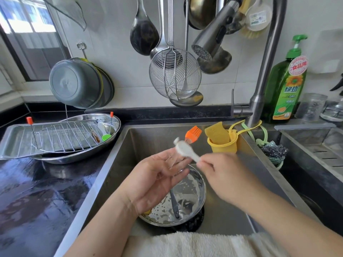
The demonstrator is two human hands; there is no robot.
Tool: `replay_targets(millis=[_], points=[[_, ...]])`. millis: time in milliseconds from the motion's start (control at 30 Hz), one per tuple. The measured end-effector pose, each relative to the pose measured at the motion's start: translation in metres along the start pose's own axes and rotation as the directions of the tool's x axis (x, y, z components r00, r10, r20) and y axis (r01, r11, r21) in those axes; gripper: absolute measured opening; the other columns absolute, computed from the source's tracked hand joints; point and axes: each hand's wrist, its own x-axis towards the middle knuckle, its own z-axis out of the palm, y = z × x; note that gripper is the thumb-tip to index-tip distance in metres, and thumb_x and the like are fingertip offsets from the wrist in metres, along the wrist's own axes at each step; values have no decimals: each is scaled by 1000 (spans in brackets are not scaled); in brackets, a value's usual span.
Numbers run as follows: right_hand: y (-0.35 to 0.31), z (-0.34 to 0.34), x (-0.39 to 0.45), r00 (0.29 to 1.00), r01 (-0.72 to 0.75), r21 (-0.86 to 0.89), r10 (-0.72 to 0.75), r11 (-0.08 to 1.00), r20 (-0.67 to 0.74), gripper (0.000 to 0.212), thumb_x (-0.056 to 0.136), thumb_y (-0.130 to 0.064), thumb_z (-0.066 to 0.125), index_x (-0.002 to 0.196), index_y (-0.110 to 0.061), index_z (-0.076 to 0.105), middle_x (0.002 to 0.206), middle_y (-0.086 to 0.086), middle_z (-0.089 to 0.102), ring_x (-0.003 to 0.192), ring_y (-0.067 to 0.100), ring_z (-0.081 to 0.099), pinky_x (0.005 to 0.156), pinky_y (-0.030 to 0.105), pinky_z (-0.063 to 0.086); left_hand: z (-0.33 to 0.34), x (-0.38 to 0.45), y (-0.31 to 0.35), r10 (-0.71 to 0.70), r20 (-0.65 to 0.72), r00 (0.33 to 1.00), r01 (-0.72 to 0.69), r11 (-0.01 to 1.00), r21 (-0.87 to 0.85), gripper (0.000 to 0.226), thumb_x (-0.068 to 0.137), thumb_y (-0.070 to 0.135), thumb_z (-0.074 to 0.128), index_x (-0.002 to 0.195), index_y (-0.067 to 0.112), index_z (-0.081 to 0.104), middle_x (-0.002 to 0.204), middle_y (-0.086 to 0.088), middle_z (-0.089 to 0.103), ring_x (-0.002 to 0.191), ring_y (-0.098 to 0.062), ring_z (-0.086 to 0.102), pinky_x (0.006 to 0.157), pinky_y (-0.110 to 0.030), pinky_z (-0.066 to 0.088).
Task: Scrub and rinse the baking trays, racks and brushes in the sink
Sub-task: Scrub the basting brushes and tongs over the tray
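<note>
At the bottom edge a pale towel (185, 243) lies over the sink (118, 156) front. At centre, the left hand (157, 180) is spread palm-up, fingers loose, gripping nothing. The right hand (220, 175) pinches the handle of a blurred white brush (185, 151) whose head lies on the left fingertips. Under them sits a soapy steel bowl (193, 193). An orange brush (193, 134) shows behind. On the left counter, a wire rack (63, 134) rests on a baking tray (14, 145). At upper right, a green detergent bottle (285, 86) reads "绿劲" and "食品用".
</note>
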Motion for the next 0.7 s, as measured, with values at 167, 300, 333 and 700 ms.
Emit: replay_targets(millis=[167,300,333,700], points=[[3,4,4,1000,-5,-6,5,1000,-11,38,101,-36,53,63,-31,50,61,-2,50,65,22,52,59,44,43,-3,2,0,5,4,1000,-5,1000,10,81,62,-20,39,139,-3,60,145,-22,59,137,-30,57,113,-45,45],[11,-5,8,994,-61,7,62,998,-92,39,101,-32,55,63,-22,51,58,0,49,61,23,49,57,41,40,-3,2,-4,-20,65,998,18,999,28,76,65,-21,39,134,-2,66,141,-16,63,136,-27,58,114,-45,45],[4,-1,4,1000,-14,17,14,1000,-23,40,101,-33,55,62,-25,50,58,0,49,61,23,49,58,43,41,-4,3,-5,-20,69,997,18,999,27,74,64,-21,39,131,-2,67,140,-17,63,135,-27,59,115,-46,44],[-11,2,-5,993,68,38,-72,997,90,44,101,-34,55,59,-30,45,60,-3,48,61,18,48,59,40,38,-2,2,-3,17,65,998,-20,999,48,87,61,-22,37,143,-2,56,148,-19,58,139,-30,55,117,-47,43]])
